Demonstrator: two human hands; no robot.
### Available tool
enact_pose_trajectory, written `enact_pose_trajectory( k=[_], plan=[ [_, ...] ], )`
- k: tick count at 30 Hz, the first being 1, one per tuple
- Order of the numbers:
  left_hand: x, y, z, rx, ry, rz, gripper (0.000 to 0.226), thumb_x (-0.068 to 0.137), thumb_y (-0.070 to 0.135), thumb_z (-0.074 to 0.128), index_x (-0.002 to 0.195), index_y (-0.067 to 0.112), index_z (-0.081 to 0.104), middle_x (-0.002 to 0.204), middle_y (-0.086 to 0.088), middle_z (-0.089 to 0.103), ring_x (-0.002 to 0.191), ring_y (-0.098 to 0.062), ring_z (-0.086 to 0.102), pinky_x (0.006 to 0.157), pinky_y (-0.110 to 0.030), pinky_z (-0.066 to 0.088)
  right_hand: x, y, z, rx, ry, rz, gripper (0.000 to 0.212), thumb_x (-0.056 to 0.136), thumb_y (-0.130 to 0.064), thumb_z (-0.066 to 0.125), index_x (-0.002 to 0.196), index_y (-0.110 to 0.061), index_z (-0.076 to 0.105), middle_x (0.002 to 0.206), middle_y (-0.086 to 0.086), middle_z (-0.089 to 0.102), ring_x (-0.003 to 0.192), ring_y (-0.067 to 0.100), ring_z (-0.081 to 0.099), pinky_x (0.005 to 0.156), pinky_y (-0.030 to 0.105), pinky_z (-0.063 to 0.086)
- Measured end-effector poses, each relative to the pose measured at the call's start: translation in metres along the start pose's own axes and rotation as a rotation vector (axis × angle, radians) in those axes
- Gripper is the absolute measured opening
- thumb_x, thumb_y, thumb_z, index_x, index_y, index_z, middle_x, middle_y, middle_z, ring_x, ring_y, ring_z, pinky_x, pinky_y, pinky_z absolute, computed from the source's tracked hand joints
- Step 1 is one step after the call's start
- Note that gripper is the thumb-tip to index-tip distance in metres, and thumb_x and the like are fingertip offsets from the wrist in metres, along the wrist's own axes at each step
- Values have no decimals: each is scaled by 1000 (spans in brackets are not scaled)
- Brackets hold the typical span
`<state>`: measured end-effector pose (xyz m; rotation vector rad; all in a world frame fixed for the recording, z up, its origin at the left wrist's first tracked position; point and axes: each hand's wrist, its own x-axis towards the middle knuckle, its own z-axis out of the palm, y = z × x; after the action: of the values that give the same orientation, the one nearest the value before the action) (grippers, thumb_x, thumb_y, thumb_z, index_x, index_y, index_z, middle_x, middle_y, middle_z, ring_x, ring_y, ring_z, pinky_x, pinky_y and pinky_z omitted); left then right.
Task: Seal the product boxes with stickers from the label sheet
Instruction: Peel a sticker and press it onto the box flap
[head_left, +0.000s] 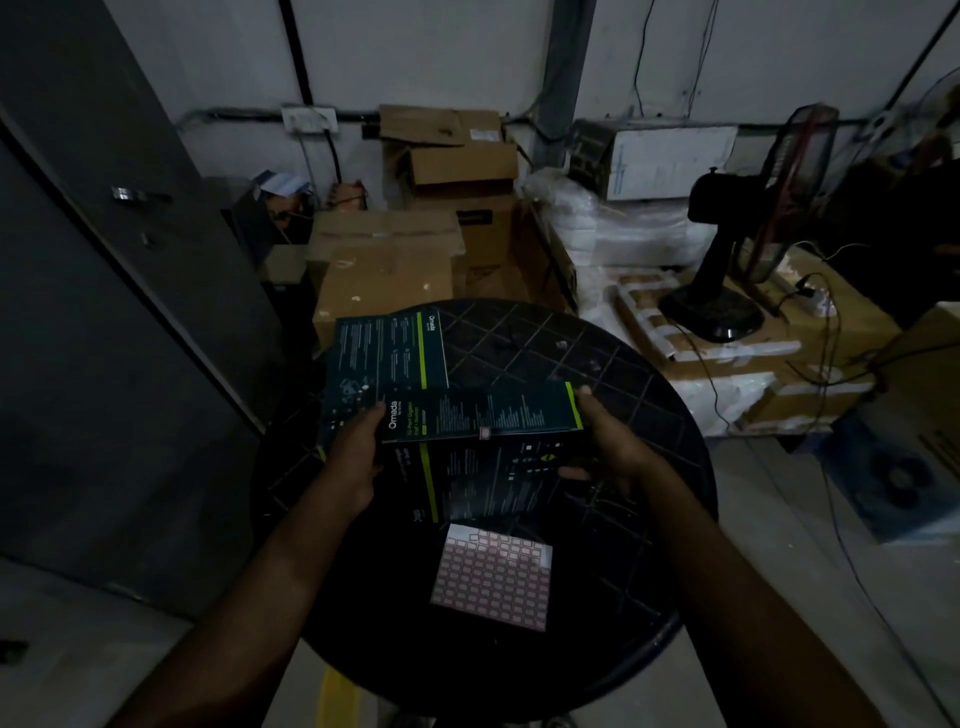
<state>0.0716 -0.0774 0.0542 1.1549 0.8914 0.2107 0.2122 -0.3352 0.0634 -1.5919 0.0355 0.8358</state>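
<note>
Head view: left hand (358, 457) and right hand (608, 441) grip one product box (483, 415); second box (384, 358) behind; one label sheet (493, 577).

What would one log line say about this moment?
left hand: holds dark printed box | right hand: holds same box | small sticker: on box edge | pink label sheet: on round black table

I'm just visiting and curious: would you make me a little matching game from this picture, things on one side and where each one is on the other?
Things:
1. held box
2. label sheet
3. second box
4. black fan

Places:
A. on a taped carton to the right of the round table
B. flat on the table, nearest the person
C. between the left hand and right hand
D. at the table's far left, behind the held one

Pairs: 1-C, 2-B, 3-D, 4-A
</note>
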Motion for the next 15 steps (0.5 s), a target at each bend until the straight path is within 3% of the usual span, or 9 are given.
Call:
enact_pose_trajectory(
  k=[2,4,6,8,11,13,15],
  plan=[
    [-5,4,2,23,-38,-108,40,95,55,51,122,25,56,119,-1,57,110,-24,51,99,-47,42,-1,-3,6,-6,3,47,59,95,-72,30,120,-30,64,115,7,69,106,24,64,88,44,54],
    [-9,9,7,-5,-72,-191,43,96,60,44,103,21,60,101,-7,60,93,-27,54,88,-45,44,0,-4,11,34,29,79,59,96,-71,30,105,-28,68,104,6,70,100,23,62,96,47,49],
    [-9,11,8,-5,-91,-234,44,96,60,43,98,20,61,101,-10,62,96,-30,55,98,-56,38,2,-4,12,53,30,115,62,96,-71,28,101,-25,68,96,6,70,95,25,62,98,49,45],
    [-10,13,4,51,-91,-261,41,93,56,49,102,19,64,107,-11,65,101,-31,57,100,-60,38,1,-4,8,57,48,152,65,94,-74,31,108,-22,67,94,8,72,92,27,64,89,47,46],
    [-13,5,-4,26,-107,-290,40,88,49,57,111,17,64,112,-10,66,103,-29,60,85,-50,49,-3,-4,-12,60,89,183,67,85,-76,47,112,-19,67,89,10,73,83,30,68,74,48,54],
    [-17,-3,-10,-29,-144,-304,38,84,43,61,109,15,66,109,-10,67,96,-27,63,78,-42,51,-13,-4,-24,40,39,198,55,85,-65,59,104,-14,67,78,12,73,68,29,70,61,44,59],
    [-22,-13,-12,-95,-226,-320,33,79,41,66,94,13,75,100,-10,71,84,-26,68,75,-37,54,-30,-3,-30,23,17,153,35,89,-43,66,100,-10,67,74,15,70,56,25,66,51,32,58]
  ],
)
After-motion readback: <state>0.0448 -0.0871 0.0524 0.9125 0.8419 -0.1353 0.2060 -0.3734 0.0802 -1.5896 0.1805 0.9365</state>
